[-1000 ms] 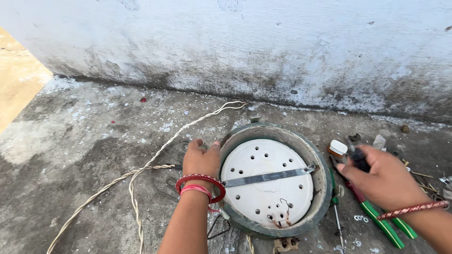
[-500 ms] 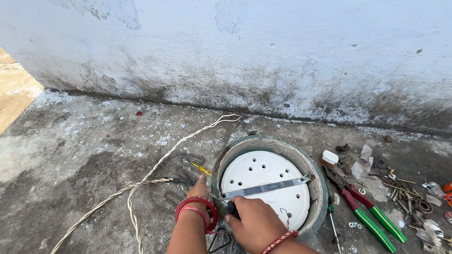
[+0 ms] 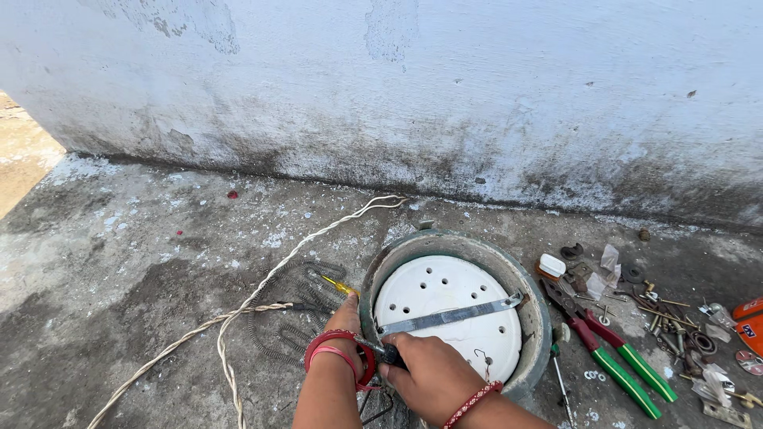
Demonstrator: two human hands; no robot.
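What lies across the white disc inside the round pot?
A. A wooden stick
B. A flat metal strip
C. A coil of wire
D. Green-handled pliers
B: a flat grey metal strip runs slantwise across the holed white disc in the pot; the pliers lie on the floor to the pot's right, and the coil lies on the floor to its left.

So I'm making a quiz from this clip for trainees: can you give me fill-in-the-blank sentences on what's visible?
1. The round white plate inside the metal housing is crossed by a metal ____.
2. The pliers have ____ handles.
3. The twisted white cord lies to the housing's ____.

Missing: strip; green; left
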